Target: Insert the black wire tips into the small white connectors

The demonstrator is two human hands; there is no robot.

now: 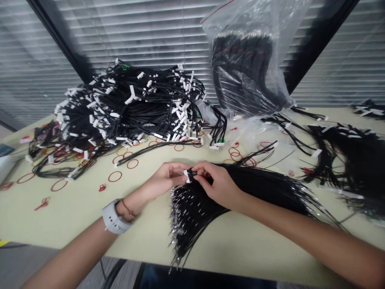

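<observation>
My left hand [166, 179] pinches a small white connector [187, 176] at the middle of the table. My right hand [217, 182] meets it from the right, its fingers pinched on thin black wires at that connector. Under both hands lies a fanned bundle of loose black wires [192, 216] with bare metal ends pointing toward the table's near edge. A grey watch is on my left wrist.
A big heap of black wire harnesses with white connectors [129, 104] fills the back left. A clear plastic bag of black wires [249, 68] stands at the back. More black wires [349, 160] lie at the right. Red rubber bands [115, 176] are scattered on the pale green table [75, 208].
</observation>
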